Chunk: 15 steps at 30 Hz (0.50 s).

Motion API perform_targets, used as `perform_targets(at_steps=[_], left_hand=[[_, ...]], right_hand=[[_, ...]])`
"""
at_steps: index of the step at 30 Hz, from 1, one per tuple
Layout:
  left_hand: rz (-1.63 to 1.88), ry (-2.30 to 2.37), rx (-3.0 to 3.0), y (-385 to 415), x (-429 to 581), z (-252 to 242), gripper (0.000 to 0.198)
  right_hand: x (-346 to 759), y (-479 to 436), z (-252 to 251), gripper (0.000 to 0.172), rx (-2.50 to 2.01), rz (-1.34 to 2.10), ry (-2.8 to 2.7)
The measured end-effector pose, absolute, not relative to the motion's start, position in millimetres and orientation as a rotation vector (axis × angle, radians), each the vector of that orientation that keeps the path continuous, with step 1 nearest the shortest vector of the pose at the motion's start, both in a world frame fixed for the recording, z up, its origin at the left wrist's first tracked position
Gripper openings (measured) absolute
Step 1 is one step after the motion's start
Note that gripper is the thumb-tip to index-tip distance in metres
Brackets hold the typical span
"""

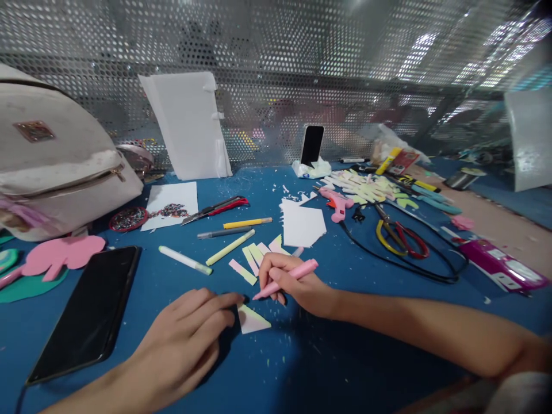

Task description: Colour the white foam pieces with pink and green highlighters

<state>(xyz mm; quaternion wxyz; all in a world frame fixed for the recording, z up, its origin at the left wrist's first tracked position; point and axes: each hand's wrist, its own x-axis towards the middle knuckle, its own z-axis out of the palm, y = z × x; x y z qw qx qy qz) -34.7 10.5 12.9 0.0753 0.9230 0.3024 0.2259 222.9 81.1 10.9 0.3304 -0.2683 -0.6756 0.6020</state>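
My right hand [297, 282] grips a pink marker [291, 278], its tip pointing down and left just above the blue table. Below the tip lies a small triangular piece of foam or paper [253, 320], pale with a yellowish edge. With fingers stretched out, my left hand [194, 328] rests flat, its index fingertip at the triangle's upper left corner. Several pale strips [254, 259] tinted yellow and pink lie just beyond my right hand. A yellow-green marker [230, 246] and a white marker with green ends [185, 260] are to their left.
A pink glue gun [338, 204], scissors [401, 233] and a pile of cut pieces [366, 184] occupy the right. A black phone [86, 310] and a white backpack [64, 149] are left. A box cutter [215, 210] and a white sheet [303, 226] lie mid-table, before a perforated metal panel [267, 63].
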Motion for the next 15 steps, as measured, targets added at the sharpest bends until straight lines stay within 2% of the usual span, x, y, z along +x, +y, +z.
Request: perform_targets(at_steps=[6, 10, 15], left_hand=[[0.592, 0.979, 2.688, 14.2, -32.1, 7.7, 0.027], [0.605, 0.962, 2.670, 13.3, -33.6, 8.2, 0.030], [0.619, 0.909, 2.671, 12.5, -35.8, 7.8, 0.034]], right_hand=[[229.5, 80.5, 13.8, 0.035, -0.526, 1.600, -1.950], [230.1, 77.6, 17.3, 0.031, -0.423, 1.559, -2.148], [227.6, 75.6, 19.1, 0.029, -0.621, 1.515, -2.103]])
